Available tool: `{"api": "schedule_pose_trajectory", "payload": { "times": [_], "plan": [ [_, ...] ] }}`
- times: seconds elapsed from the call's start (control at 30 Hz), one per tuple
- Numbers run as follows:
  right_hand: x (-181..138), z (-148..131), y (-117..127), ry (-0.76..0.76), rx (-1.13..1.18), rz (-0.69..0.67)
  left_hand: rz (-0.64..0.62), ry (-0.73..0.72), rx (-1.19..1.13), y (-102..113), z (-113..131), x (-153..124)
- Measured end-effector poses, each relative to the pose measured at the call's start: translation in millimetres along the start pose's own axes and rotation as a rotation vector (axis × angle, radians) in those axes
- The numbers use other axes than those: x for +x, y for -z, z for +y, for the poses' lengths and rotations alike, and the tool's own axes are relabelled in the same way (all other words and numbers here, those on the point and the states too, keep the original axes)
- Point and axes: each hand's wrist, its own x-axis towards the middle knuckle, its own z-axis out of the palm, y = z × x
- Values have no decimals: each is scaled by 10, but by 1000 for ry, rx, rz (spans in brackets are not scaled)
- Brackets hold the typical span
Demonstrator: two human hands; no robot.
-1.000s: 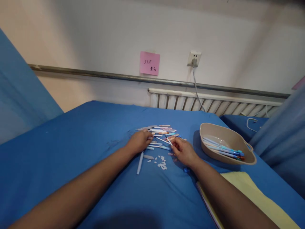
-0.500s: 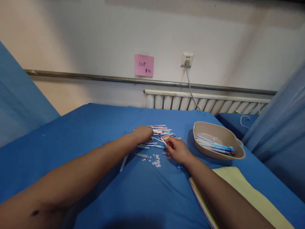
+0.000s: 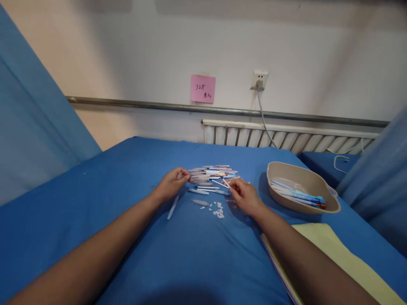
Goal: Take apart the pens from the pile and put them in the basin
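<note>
My right hand pinches a thin white pen refill, its dark tip pointing up and left. At the left ends of a loose pile of pen parts, the fingers of my left hand close on what looks like a pale pen barrel. White refills and pale barrels lie roughly parallel in that pile. Nearer me is a cluster of small white pieces, with a grey-white barrel beside it. A single pale barrel lies apart, below my left hand.
A beige basket on the right holds several blue-and-white pens. A yellow cloth or pad lies under my right forearm. Behind the blue-covered surface are a radiator and a plugged-in cable. Blue curtains hang at both sides.
My left hand has drawn back left from over the pile to its left ends, uncovering more barrels. My right hand still holds the refill. The view has shifted slightly left.
</note>
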Motion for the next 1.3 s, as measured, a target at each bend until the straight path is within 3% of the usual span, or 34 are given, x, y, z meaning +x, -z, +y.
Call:
{"api": "schedule_pose_trajectory", "payload": {
  "times": [0.03, 0.13, 0.27, 0.63, 1.3],
  "plan": [
    [-20, -57, -16, 11, 1, -10, 0, 24, -74, -5, 16, -123],
    [-90, -222, -80, 31, 16, -65, -70, 226, -582, -66, 124, -409],
    [-158, -331, -131, 7, 82, -109, -131, 325, -821, -118, 231, -507],
    [-169, -372, -99, 89, 92, -46, -186, 312, -895, -201, 183, -475],
    [-208, -395, -77, 135, 63, -89, -192, 255, -890, -261, 190, -522]
  ]
}}
